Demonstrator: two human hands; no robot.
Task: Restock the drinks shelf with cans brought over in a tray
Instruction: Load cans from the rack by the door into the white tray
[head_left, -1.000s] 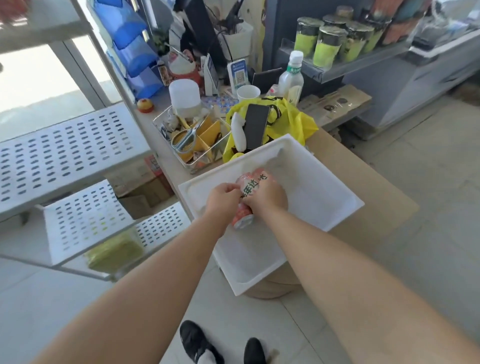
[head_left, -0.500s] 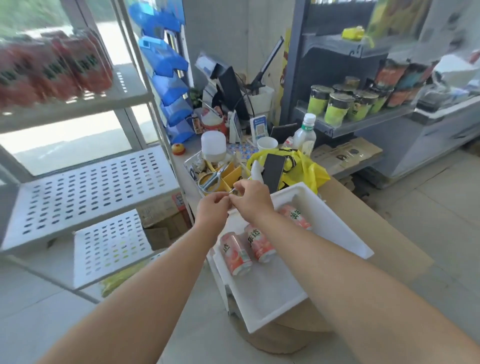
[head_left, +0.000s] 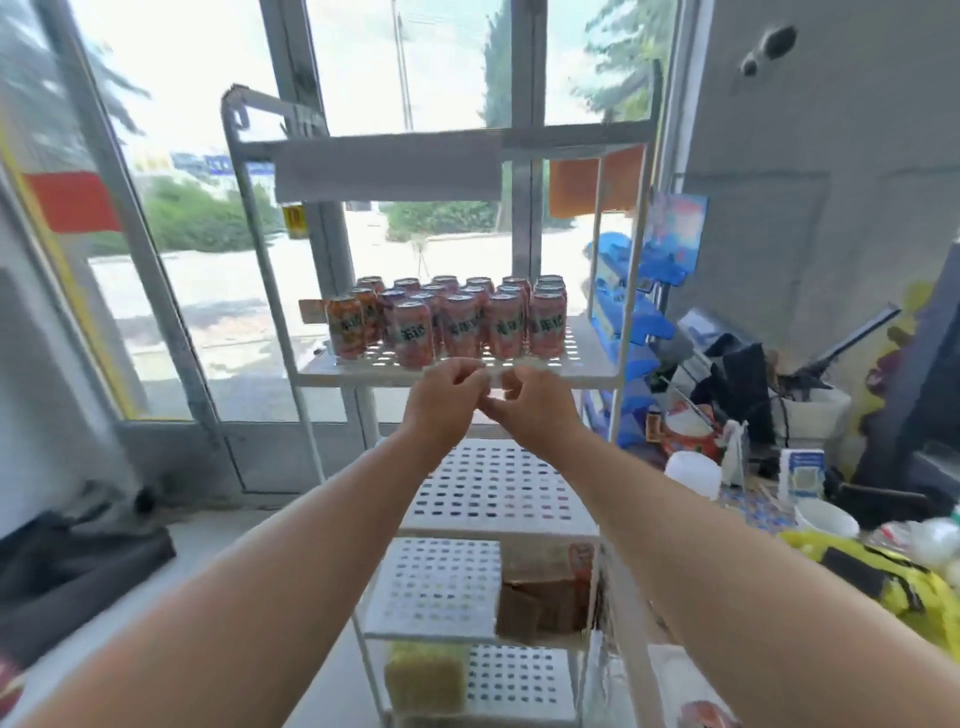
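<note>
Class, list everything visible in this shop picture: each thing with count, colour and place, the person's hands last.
cans: about twenty, pink-red, upright on one rack shelf
rack: one, white, perforated shelves, before the window
bins: several, blue, right of the rack
cardboard box: one, brown, low rack shelf
bag: one, yellow, lower right
cup: one, white, behind the bag
left hand: one, fingers curled, before the can shelf
right hand: one, fingers curled, beside the left; any hold unclear
</note>
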